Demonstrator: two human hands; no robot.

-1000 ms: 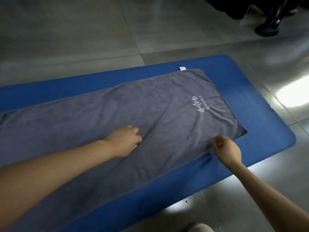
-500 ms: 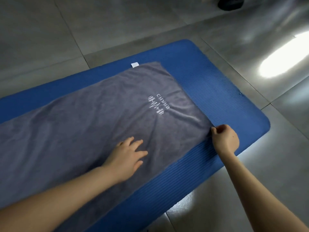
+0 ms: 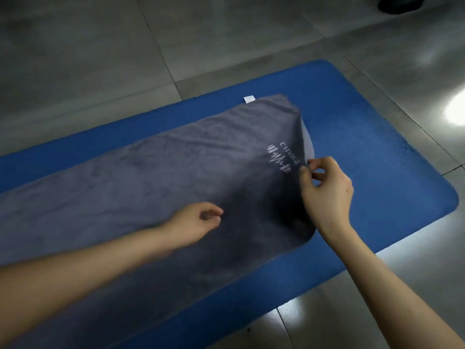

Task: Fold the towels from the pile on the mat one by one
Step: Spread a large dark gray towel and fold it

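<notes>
A long grey towel [image 3: 141,177] with a white printed logo lies spread along the blue mat [image 3: 377,152]. My right hand [image 3: 327,190] pinches the towel's right end edge and holds it lifted off the mat, so the paler underside shows. My left hand [image 3: 193,222] hovers over the towel's middle near its front edge, fingers loosely curled with thumb and fingertip close together; whether it grips the cloth I cannot tell. A small white tag [image 3: 249,99] sticks out at the towel's far edge.
Grey floor tiles [image 3: 100,46] surround the mat. A dark object [image 3: 400,3] sits on the floor at the top right corner. A bright light patch [image 3: 456,112] reflects off the tiles at the right.
My right hand has lifted the towel's right end from the near corner and carried it up and leftward. My left hand rose from lying flat on the towel and curled its fingers.
</notes>
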